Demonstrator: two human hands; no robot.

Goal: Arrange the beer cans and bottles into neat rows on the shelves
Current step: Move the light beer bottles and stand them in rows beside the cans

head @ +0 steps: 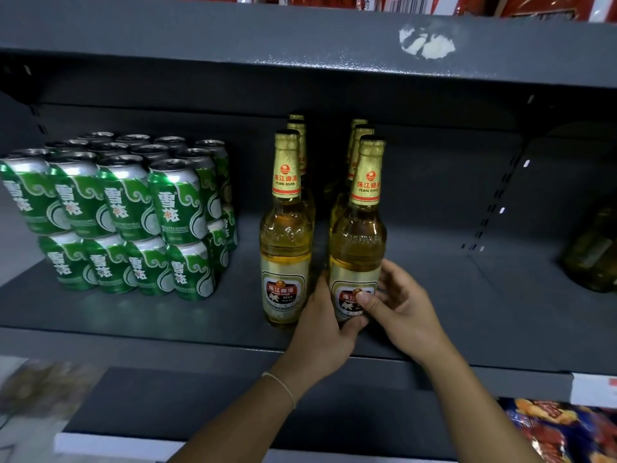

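Partly hidden, the front-right Pearl River bottle (357,235) is gripped low by the left hand (322,329) and right hand (400,309); a blurred bottle (594,255) right of it is cut off.

Green beer cans (133,208) are stacked two layers high in tidy rows at the left of the grey shelf (467,295). Amber, gold-foiled beer bottles (287,228) are stood upright in two rows just to their right. The front right bottle (359,225) is gripped near its base.

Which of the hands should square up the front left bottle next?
Left, probably. The left hand already sits in the gap beside the front left bottle, while the right hand is on the far side of the front right bottle.
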